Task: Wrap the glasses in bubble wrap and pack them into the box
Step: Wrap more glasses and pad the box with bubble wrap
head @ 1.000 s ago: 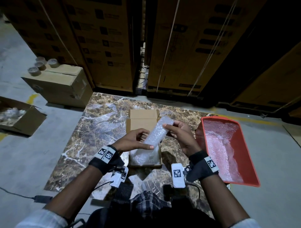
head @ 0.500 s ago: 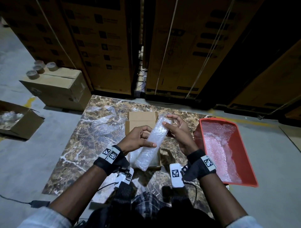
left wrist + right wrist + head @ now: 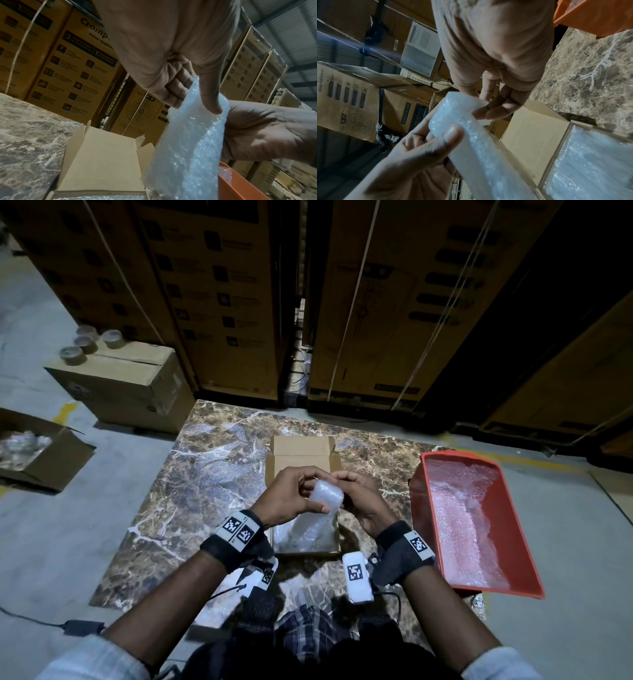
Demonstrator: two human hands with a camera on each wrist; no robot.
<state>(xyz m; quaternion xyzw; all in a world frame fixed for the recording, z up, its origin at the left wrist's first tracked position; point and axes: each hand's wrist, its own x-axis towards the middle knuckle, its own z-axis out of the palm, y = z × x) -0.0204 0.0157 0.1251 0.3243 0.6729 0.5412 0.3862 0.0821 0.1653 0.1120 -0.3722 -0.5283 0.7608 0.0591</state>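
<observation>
From your head camera, your left hand (image 3: 291,496) and right hand (image 3: 359,498) meet over the open box (image 3: 303,451) at the middle of the marble slab (image 3: 205,474). Between them is the bubble-wrapped bundle (image 3: 324,497), left thumb curled across its top end. Its long axis runs from 12 o'clock at your fingers down to 6 o'clock, the lower end hanging into the box, where more wrap already lies. The red tray (image 3: 527,542) of bubble wrap sits at 3 o'clock, well apart.

At your left wrist, thumb and curled fingers (image 3: 176,86) pinch the bundle's upper end; it slopes down past the box flap toward 6 o'clock, with the right hand behind it.

At your right wrist, the fingertips (image 3: 494,112) pinch the bundle's end face at its corner while the left hand grips the shaft below. Both hands hold the top, so the bundle probably only needs lowering straight down; the glass inside cannot be made out.
</observation>
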